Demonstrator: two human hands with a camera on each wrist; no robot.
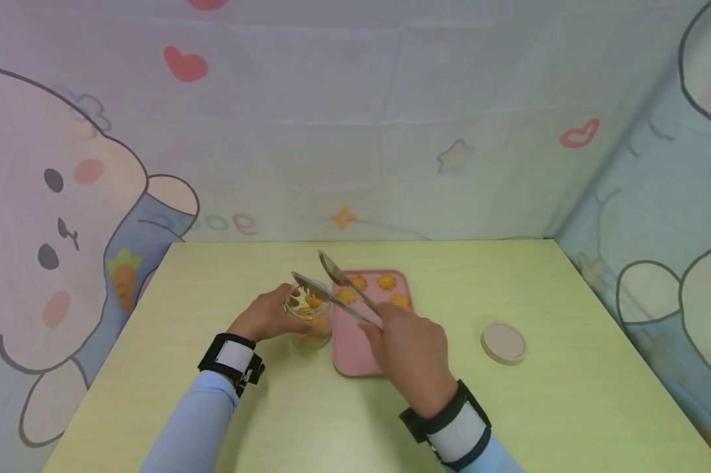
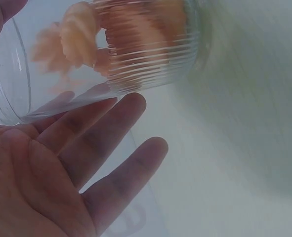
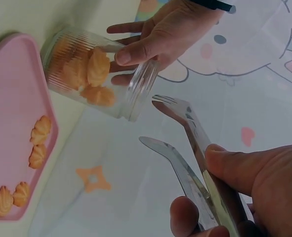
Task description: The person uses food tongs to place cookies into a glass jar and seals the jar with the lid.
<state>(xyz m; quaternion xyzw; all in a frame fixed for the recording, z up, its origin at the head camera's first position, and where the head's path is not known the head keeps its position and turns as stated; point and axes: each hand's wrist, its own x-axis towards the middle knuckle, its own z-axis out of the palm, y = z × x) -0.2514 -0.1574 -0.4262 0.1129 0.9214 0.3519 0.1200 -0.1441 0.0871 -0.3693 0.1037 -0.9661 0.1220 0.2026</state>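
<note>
The pale table [image 1: 545, 407] is spreading below both hands, and the pink tray [image 1: 355, 351] is lying on it. The left hand [image 1: 271, 316] is holding the glass jar [image 1: 319, 335], thumb and fingers bracing opposite sides, just left of the tray. The right hand [image 1: 411, 348] is gripping metal tongs [image 1: 339, 301]; their tips are standing apart near the jar's mouth, pinching nothing. The round lid [image 1: 504, 343] is lying well off to the right, so the uncapping is looking done. Four cookies [image 1: 387, 282] are sitting on the tray, with several more resting inside the jar. I'm judging the work part-way along, though I'm not seeing which way they're travelling.
</note>
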